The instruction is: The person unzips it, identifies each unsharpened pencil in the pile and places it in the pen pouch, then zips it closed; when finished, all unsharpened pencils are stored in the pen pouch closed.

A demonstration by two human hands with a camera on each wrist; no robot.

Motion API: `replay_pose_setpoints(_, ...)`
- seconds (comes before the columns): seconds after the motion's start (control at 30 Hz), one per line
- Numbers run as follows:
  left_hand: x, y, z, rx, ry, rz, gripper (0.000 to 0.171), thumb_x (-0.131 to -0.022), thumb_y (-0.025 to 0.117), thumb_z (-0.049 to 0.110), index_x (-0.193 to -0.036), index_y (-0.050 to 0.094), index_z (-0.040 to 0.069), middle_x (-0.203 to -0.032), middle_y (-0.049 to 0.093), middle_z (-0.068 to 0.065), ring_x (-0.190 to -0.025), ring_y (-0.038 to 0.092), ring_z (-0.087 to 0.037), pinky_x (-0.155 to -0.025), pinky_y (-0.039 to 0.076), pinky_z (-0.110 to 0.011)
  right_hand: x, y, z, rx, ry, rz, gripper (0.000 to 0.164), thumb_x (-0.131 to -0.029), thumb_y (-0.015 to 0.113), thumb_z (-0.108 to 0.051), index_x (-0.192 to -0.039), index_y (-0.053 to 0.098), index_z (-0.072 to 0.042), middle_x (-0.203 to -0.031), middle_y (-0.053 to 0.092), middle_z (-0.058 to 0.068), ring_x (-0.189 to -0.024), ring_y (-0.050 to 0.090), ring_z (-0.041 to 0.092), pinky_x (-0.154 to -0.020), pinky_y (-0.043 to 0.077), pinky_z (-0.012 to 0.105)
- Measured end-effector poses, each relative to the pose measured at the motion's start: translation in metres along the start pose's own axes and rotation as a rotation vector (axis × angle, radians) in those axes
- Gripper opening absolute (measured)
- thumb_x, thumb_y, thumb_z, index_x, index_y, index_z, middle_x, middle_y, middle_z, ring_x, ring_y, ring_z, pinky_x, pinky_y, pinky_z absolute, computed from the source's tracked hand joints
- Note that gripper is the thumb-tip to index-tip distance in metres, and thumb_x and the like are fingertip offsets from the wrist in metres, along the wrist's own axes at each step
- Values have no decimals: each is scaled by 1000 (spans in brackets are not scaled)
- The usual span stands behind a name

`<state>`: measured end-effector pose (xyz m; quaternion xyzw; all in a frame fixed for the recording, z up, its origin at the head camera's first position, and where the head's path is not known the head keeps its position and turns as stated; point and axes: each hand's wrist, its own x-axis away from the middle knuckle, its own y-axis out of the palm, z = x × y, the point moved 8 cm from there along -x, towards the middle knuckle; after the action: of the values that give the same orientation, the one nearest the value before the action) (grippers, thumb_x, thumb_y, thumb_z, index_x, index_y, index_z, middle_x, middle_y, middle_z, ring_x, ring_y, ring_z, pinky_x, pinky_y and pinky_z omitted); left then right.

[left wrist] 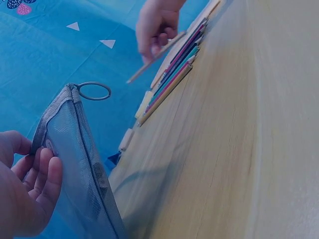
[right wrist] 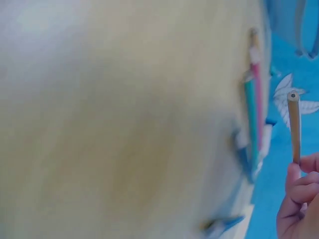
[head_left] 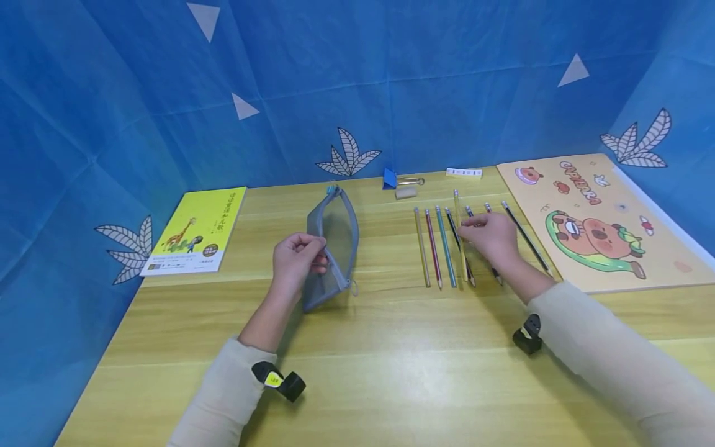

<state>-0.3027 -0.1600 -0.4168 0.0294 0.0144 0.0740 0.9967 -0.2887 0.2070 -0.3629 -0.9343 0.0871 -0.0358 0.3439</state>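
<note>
My left hand (head_left: 296,259) pinches the rim of a grey mesh zip pouch (head_left: 323,290), which stands on edge with its mouth spread wide. At one end of the zip is a ring pull (left wrist: 94,91). Between thumb and fingers, my right hand (head_left: 496,237) holds a yellow pencil (head_left: 457,208). Its flat, unsharpened end shows in the right wrist view, and the left wrist view shows it raised off the table. Below that hand lies a row of several pencils, among them a teal pencil (head_left: 446,248) and a red pencil (head_left: 432,248).
Behind the pencils are a blue binder clip (head_left: 390,179), a small beige cylinder (head_left: 406,194) and a white strip (head_left: 464,172). A yellow book (head_left: 195,230) lies at the left, a capybara board (head_left: 603,217) at the right. A blue cloth (head_left: 357,74) hangs along the table's back.
</note>
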Motion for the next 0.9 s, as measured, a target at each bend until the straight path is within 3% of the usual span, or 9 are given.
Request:
replay_pose_setpoints(0.07,0,0,0,5,3,-2,31,-69,71,23,-84,57,-1,-70,60,-17,-51,58,-21,-44,53,-38,1,3,-11,-90,15,-5,30,-76,60,-23,-97,63,-3,-88,63,10,-68,56,18,-52,43,23)
replay_pose_setpoints(0.3,0,-1,-1,-9,15,-6,35,-67,72,26,-85,58,0,-71,60,-18,-52,58,-23,-45,53,-39,6,29,-52,-483,104,-35,31,-76,62,-17,-103,60,-1,-73,63,6,-38,40,5,-33,33,16)
replay_pose_setpoints(0.6,2,3,1,-33,5,-8,33,-69,71,26,-85,58,0,-71,60,-17,-52,58,-23,-46,53,-39,12,70,-89,-805,163,51,23,-74,63,-8,-96,62,-1,-64,61,3,-33,37,6,-28,26,14)
replay_pose_setpoints(0.77,4,6,3,-46,-1,-16,29,-70,70,24,-85,58,3,-72,60,-17,-52,58,-22,-46,53,-39,13,87,-106,-843,131,93,22,-74,63,-8,-95,63,-2,-63,61,3,-33,37,7,-28,27,15)
replay_pose_setpoints(0.9,4,8,1,-31,-5,-14,20,-72,68,20,-82,59,6,-72,60,-17,-53,58,-22,-46,53,-39,18,101,-114,-760,86,99,20,-72,64,-9,-91,65,-4,-65,63,5,-36,43,9,-31,35,16)
